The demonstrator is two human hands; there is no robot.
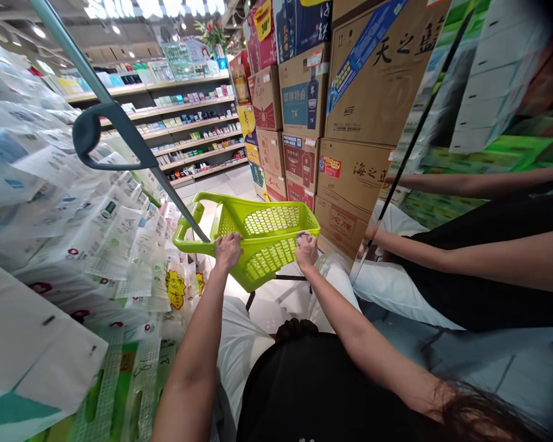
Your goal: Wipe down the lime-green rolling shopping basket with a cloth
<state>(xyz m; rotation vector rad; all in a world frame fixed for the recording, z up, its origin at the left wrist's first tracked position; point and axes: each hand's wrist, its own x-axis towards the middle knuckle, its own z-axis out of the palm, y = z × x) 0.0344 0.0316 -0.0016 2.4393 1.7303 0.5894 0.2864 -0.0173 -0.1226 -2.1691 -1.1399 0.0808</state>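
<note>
A lime-green shopping basket with perforated sides stands right in front of me, and nothing shows inside it. A long grey pull handle with a loop grip slants up from its left end. Around the near rim, close to the foot of that handle, the fingers of my left hand are closed. My right hand grips the same rim near its right end. The basket's dark lower frame shows partly beneath it.
Packaged tissue bundles are piled along my left. Stacked cardboard cartons rise on the right, beside a mirror reflecting my arms and clothes. Shelves of small boxes and bottles stand farther back over pale floor tiles.
</note>
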